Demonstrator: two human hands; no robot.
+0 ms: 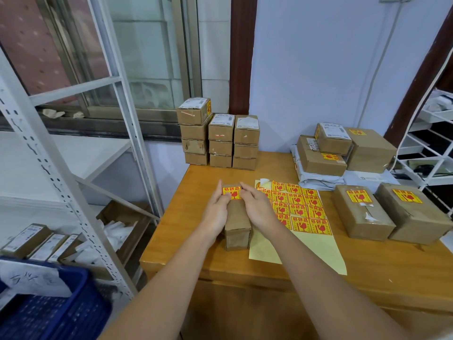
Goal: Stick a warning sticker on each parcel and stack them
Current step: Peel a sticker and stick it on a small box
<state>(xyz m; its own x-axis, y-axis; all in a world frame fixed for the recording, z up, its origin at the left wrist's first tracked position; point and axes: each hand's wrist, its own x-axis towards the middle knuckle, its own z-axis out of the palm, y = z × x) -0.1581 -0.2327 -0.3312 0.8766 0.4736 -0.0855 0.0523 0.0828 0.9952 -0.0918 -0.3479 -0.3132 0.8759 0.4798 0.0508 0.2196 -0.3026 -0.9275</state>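
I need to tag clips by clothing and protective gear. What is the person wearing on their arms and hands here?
Nothing shows on either arm. The left hand and the right hand are bare, with no gloves, and no rings, watch or wristband in view. Both forearms are uncovered as far as the bottom edge of the picture; no sleeve appears.
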